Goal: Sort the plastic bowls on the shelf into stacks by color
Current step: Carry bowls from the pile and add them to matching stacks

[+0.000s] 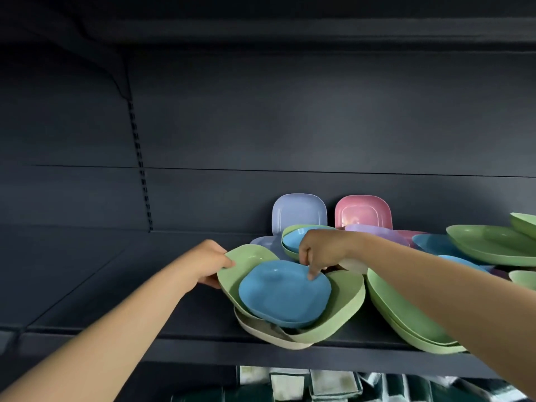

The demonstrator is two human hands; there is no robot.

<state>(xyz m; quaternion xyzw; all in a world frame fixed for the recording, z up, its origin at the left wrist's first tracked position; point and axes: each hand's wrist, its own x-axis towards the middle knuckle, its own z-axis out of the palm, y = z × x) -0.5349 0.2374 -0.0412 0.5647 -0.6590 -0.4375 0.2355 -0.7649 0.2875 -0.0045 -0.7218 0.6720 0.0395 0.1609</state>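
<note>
A blue bowl (282,294) lies inside a large green bowl (345,306), which sits tilted on a cream bowl (261,332) at the shelf's front. My left hand (210,264) grips the green bowl's left rim. My right hand (322,252) pinches the blue bowl's far rim with its fingertips. Behind it, another blue bowl (293,239) sits in a second green bowl (287,232). A lavender bowl (298,211) and a pink bowl (362,213) lean upright against the back wall.
Right of my right arm lie stacked green bowls (406,317), more green bowls (493,246), blue bowls (435,243) and a purple one (374,230). The dark shelf (101,285) stretches bare to the left. Folded cloths (319,384) fill the shelf below.
</note>
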